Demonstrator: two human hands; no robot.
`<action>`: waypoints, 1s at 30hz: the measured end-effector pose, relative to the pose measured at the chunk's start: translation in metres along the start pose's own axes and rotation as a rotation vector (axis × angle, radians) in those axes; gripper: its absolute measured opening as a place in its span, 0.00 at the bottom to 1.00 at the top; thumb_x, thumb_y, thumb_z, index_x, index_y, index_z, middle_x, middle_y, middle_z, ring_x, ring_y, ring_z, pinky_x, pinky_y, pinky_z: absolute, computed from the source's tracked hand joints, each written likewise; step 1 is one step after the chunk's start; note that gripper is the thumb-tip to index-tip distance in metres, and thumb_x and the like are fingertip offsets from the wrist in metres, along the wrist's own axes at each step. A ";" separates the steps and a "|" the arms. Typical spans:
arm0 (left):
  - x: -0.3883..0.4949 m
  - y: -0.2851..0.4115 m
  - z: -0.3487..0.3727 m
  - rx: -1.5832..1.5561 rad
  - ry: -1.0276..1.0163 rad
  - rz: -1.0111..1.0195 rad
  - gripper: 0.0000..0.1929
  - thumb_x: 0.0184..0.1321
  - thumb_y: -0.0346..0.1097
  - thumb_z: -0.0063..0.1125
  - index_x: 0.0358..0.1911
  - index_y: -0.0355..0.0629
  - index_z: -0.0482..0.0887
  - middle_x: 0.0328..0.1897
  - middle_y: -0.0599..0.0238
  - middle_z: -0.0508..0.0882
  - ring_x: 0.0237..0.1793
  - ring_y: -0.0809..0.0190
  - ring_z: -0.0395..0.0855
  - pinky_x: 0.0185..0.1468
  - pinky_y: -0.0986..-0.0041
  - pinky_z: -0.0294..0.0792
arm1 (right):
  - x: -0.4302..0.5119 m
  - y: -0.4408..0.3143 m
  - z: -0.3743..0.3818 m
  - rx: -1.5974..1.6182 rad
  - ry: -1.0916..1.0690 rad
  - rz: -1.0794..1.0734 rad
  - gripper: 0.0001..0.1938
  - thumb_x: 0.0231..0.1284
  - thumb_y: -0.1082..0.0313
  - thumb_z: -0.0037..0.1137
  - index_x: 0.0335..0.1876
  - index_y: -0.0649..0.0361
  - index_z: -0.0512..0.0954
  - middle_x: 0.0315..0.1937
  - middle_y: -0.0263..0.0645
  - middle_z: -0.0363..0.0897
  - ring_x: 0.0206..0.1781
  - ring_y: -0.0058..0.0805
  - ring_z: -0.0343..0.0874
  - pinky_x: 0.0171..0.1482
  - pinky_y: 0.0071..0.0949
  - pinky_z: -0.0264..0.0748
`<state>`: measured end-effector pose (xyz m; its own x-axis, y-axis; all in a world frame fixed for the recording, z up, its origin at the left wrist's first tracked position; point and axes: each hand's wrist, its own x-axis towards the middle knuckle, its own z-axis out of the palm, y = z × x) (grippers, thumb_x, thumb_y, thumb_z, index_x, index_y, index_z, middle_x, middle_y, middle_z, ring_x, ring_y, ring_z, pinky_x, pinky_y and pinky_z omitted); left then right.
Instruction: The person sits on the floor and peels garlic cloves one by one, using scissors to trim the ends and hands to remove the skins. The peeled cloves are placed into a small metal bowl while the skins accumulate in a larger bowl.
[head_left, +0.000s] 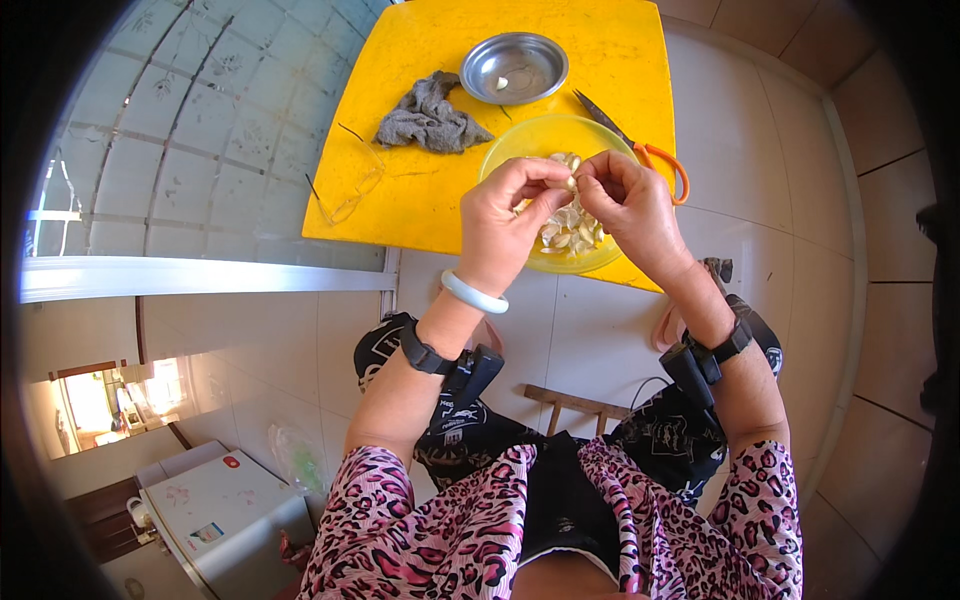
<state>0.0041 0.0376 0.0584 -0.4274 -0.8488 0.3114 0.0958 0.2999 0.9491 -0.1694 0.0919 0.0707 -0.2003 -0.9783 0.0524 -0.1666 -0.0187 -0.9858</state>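
Between the fingertips of my left hand (510, 210) is a pale garlic clove (571, 182). My right hand (634, 206) pinches at the other side of that clove, thumb and forefinger pressed together. Both hands are over a translucent yellow-green plastic bowl (517, 140), which holds many garlic cloves (570, 232) in their skins. Part of the bowl is hidden behind my hands. Farther back, a stainless steel bowl (480, 64) holds one small white peeled clove (501, 84).
The yellow table (420, 202) carries a crumpled grey cloth (431, 120), a pair of eyeglasses (352, 199) near its left edge, and scissors (661, 161) with orange handles beside the plastic bowl. A frosted glass partition (217, 135) stands left. A white refrigerator (217, 510) is lower left.
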 end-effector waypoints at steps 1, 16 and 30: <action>0.000 -0.001 -0.002 -0.150 0.003 -0.119 0.07 0.67 0.23 0.65 0.46 0.38 0.86 0.50 0.60 0.90 0.47 0.64 0.90 0.52 0.73 0.84 | 0.000 -0.003 0.001 0.010 -0.004 0.009 0.09 0.71 0.67 0.60 0.40 0.67 0.80 0.29 0.29 0.80 0.31 0.10 0.75 0.35 0.16 0.74; 0.058 -0.014 -0.037 -0.555 0.193 -0.308 0.17 0.71 0.28 0.63 0.61 0.31 0.82 0.56 0.52 0.88 0.52 0.60 0.90 0.60 0.73 0.83 | 0.004 0.001 -0.004 0.066 0.011 0.094 0.08 0.77 0.68 0.51 0.46 0.65 0.79 0.30 0.32 0.81 0.24 0.13 0.73 0.27 0.18 0.72; 0.063 -0.017 -0.050 0.700 -0.342 -0.241 0.16 0.68 0.34 0.65 0.58 0.44 0.88 0.50 0.53 0.91 0.43 0.53 0.91 0.48 0.62 0.82 | 0.003 -0.002 -0.021 -0.135 0.010 0.027 0.12 0.80 0.67 0.49 0.41 0.66 0.79 0.25 0.32 0.76 0.26 0.17 0.71 0.31 0.22 0.70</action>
<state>0.0201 -0.0428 0.0639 -0.6261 -0.7789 -0.0368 -0.5697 0.4246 0.7037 -0.1901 0.0936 0.0757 -0.2159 -0.9760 0.0288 -0.2893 0.0358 -0.9566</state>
